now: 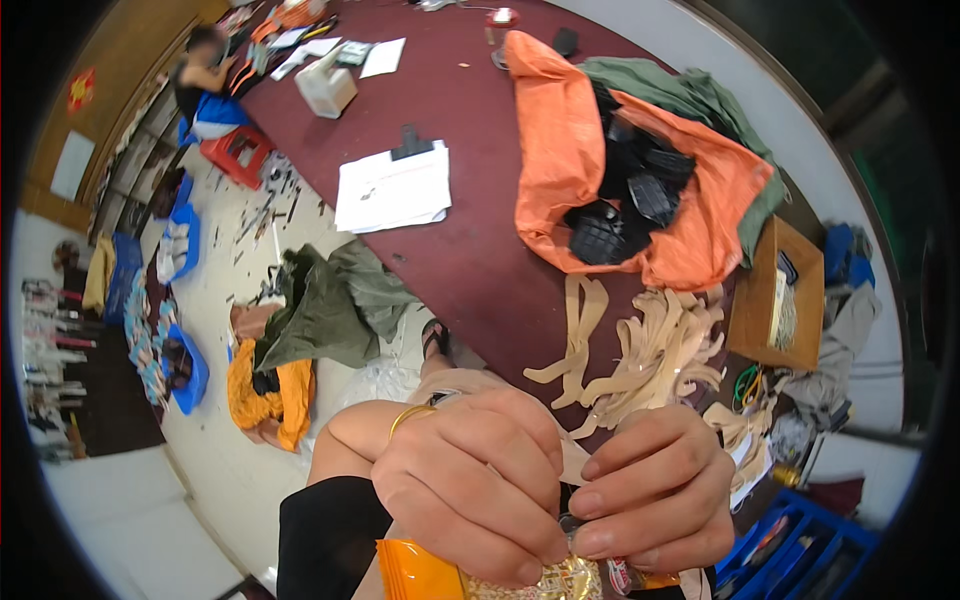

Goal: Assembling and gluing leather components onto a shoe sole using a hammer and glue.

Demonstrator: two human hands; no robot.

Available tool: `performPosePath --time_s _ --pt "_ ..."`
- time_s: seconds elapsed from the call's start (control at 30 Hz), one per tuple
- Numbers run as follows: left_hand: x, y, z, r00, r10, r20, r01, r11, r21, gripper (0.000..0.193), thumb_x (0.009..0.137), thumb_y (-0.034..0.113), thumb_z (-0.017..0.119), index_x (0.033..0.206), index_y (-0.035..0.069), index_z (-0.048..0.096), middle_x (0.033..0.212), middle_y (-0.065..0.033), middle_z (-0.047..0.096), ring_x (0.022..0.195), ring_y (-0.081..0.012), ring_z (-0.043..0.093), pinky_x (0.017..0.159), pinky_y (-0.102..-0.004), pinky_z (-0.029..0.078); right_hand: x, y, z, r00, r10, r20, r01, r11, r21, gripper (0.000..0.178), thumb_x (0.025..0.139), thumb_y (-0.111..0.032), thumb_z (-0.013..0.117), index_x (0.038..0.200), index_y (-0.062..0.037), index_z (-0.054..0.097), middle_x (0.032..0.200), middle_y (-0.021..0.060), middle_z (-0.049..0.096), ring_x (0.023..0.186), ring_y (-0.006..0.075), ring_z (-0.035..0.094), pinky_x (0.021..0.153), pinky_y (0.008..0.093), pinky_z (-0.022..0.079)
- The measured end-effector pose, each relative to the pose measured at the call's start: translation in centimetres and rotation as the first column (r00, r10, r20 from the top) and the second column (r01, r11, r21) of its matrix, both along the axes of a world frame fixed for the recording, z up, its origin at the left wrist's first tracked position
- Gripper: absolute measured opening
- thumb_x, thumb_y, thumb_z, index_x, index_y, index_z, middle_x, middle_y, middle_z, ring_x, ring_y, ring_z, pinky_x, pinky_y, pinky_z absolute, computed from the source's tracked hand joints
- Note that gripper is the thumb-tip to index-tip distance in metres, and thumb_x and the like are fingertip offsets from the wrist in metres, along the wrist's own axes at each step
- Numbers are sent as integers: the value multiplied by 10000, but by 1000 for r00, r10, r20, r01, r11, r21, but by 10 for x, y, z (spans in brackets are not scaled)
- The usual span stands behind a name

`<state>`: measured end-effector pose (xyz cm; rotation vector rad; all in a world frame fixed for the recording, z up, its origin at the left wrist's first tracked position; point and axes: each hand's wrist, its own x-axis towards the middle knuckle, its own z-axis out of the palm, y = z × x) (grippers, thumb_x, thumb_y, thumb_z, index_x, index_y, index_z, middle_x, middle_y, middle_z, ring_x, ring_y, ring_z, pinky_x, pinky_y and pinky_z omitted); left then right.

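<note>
Close in front of me, low in the view, is a wrapped snack packet [420, 572] with orange ends and a see-through middle showing pale grainy contents. My left hand [470, 470], with a gold bangle at its wrist, is closed on the packet's upper edge. Opposite it, my right hand [660, 490] pinches the same packet nearer its right end. The fingertips of both hands almost meet there, and they hide part of the wrapper. Just beyond my right hand, a heap of beige straps [660, 345] lies on the dark red table [450, 290].
An orange woven sack [555, 130] holding black plastic parts [650, 195] lies beyond the straps. Papers on a clipboard [393, 188] and a white jug [327, 88] rest farther off. At right stands a wooden box [745, 310]. A person [205, 80] sits at the far left near a red stool [238, 155].
</note>
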<state>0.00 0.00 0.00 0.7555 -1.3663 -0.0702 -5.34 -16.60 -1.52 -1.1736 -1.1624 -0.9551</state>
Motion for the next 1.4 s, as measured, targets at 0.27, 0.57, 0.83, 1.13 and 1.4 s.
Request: performPosePath --time_s 0.27,0.57,0.83,1.13,1.4 --pt "19 -54 -40 726 334 -601 -104 918 384 113 816 28 605 927 11 608 938 -90 652 813 -149 605 753 -285 469 -6 -43 -23 714 -346 -609 329 933 -144 314 747 -8 710 989 -5 510 928 166 637 796 273 641 701 315 527" --pt "152 65 -138 409 545 -732 -46 814 580 179 861 40 624 1029 -19 608 981 -47 646 886 -104 610 822 -263 485 157 72 -148 84 237 -968 49 969 242 406 762 28 700 1138 -2 549 1031 32 588 918 97 569 807 232 481" --pt "237 226 -211 590 744 -314 -135 474 870 321 828 160 677 1108 34 581 982 -58 522 908 -141 554 806 -267 466 272 177 -208 -133 95 -987 -48 994 102 244 818 -1 638 1056 20 586 940 66 647 828 138 623 752 258 507" --pt "134 319 -266 761 550 342 102 -624 775 455 843 422 584 1154 89 581 1020 -195 596 943 -366 579 797 -445 470 322 140 -260 -115 27 -993 45 999 22 192 877 -55 595 1052 -17 526 980 78 620 816 141 614 757 273 508" --pt "145 313 -294 613 764 200 17 -265 964 513 843 400 619 1213 51 552 1064 -214 604 976 -364 582 830 -410 474 393 129 -279 20 129 -991 73 989 130 160 927 -89 536 1064 -39 470 985 61 577 787 145 623 715 253 504"
